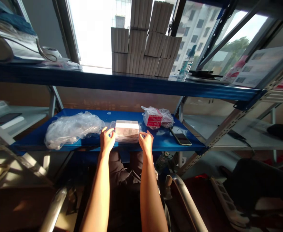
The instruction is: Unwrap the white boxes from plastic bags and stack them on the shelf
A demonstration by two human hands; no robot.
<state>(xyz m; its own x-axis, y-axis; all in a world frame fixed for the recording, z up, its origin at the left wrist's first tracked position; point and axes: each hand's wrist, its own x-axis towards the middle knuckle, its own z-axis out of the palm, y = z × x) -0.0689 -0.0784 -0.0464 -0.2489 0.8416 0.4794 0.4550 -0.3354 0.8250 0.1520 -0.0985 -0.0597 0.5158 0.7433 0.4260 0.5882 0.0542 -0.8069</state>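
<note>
A small white box [127, 129] sits near the front edge of the blue shelf, between my two hands. Clear plastic film [127, 140], which looks like a bag, shows along the box's front and sides. At the box's left side, my left hand [107, 139] pinches thumb and forefinger together on the film. My right hand [146, 140] makes a similar pinch at the right side. The film at the fingertips is thin and hard to make out. Left of my left hand lies a heap of clear plastic bags [73, 129].
Two red-and-white boxes in clear plastic [154, 118] stand on the right of the blue shelf [88, 146], with a phone [182, 138] beside them. Stacked grey boxes [137, 42] and a clear bottle [185, 67] stand on the upper shelf [90, 79]. Metal armrests [184, 199] flank my lap.
</note>
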